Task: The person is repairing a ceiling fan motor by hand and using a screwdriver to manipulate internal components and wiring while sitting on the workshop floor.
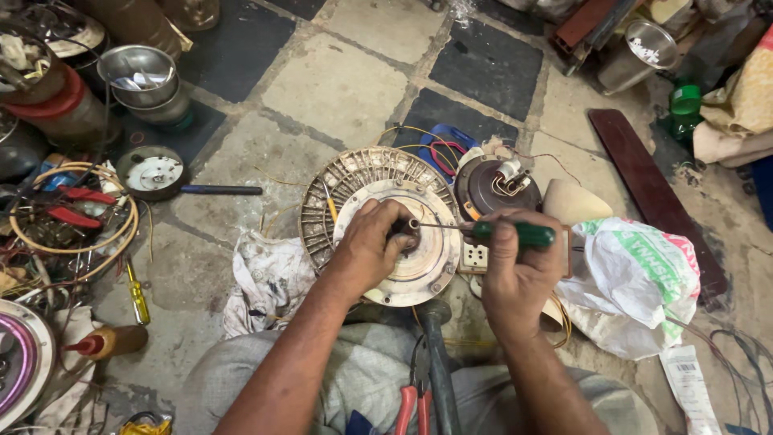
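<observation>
Right hand (515, 270) grips green-handled screwdriver (491, 232) over ribbed round metal motor housing (378, 221).

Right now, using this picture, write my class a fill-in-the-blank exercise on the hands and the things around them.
1. The right hand holds a screwdriver with a ____ handle.
2. The left hand rests on the hub of a round metal ____ motor.
3. The pliers on the lap have ____ handles.
4. The floor tiles are light and ____.

Missing words: green; fan; red; dark
</observation>
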